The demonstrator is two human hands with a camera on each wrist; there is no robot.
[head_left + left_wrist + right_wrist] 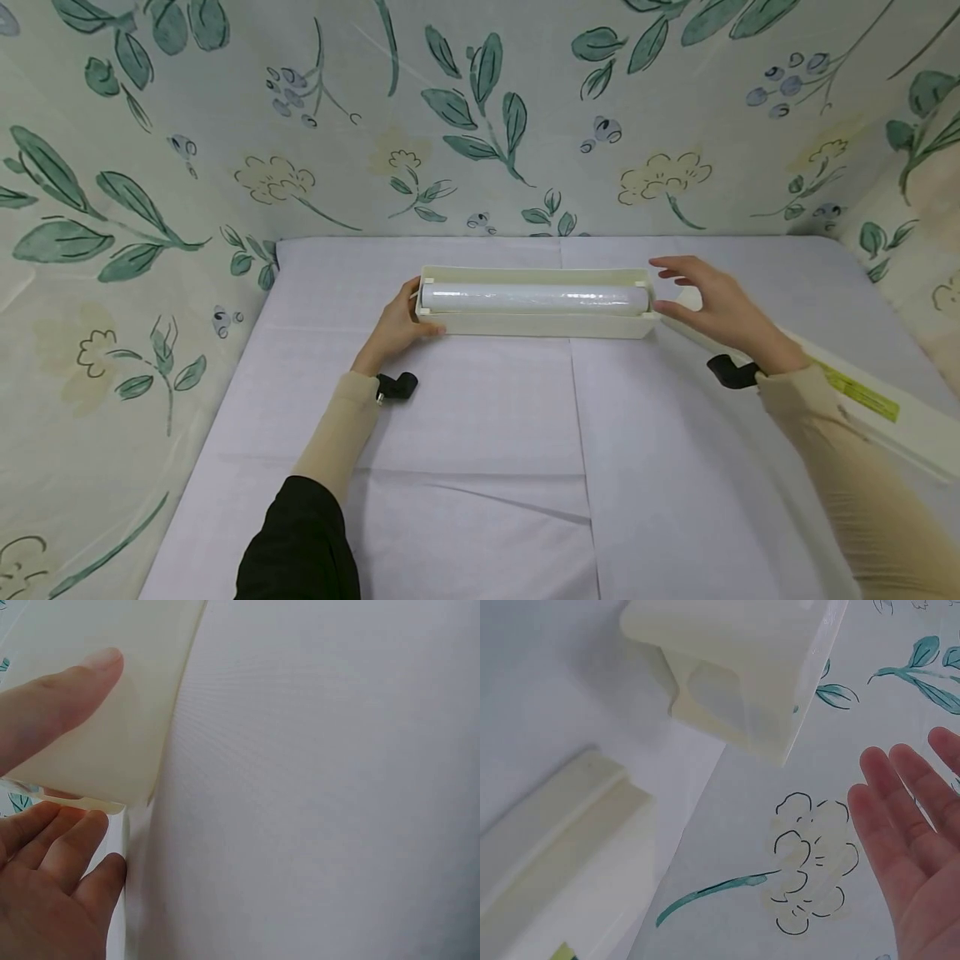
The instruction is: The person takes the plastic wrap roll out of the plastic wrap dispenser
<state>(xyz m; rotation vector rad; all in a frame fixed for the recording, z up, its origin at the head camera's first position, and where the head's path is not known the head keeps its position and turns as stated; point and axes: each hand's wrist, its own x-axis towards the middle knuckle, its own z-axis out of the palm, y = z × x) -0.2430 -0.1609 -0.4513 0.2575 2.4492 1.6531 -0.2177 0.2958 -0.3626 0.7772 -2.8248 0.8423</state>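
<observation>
A long cream box [536, 325] lies across the white-covered table, holding a roll [534, 297] wrapped in shiny clear film. The left hand [397, 329] grips the box's left end, thumb on the front wall; in the left wrist view the thumb lies on the cream wall [142, 742] and the fingers [75, 847] touch the end edge. Beside the right end, the right hand [720, 312] is spread with nothing in it. The right wrist view shows its straight fingers [907, 795] apart from the box end [727, 697].
A long cream lid-like piece [915, 421] with a yellow-green label lies diagonally at the right, partly under the right forearm. Leaf-and-flower patterned cloth [495, 200] stands behind the table [465, 417] and at both sides.
</observation>
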